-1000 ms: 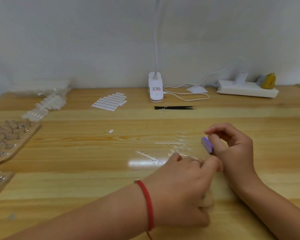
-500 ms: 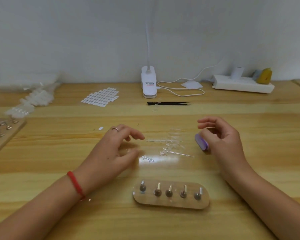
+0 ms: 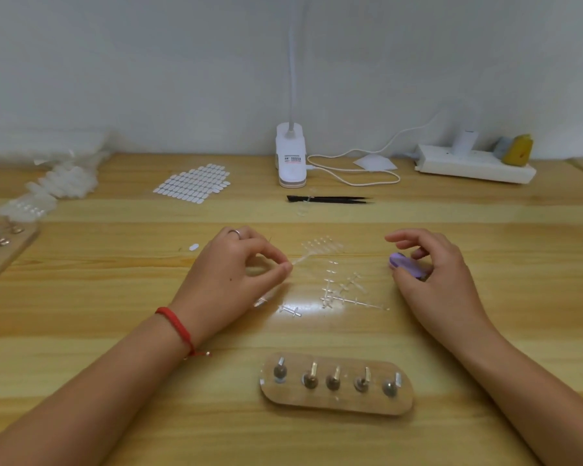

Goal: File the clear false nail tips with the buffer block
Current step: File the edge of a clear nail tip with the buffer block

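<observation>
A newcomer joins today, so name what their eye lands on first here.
The two hands at the centre draw the eye: the left hand pinches a strip of clear nail tips, and the right hand holds a purple buffer block. Nearer the camera lies a wooden stand with five pegs.

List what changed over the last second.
The left hand drew back leftward off the wooden stand, uncovering it, and now pinches the end of a clear nail-tip strip. The right hand still holds the purple buffer block.
</observation>
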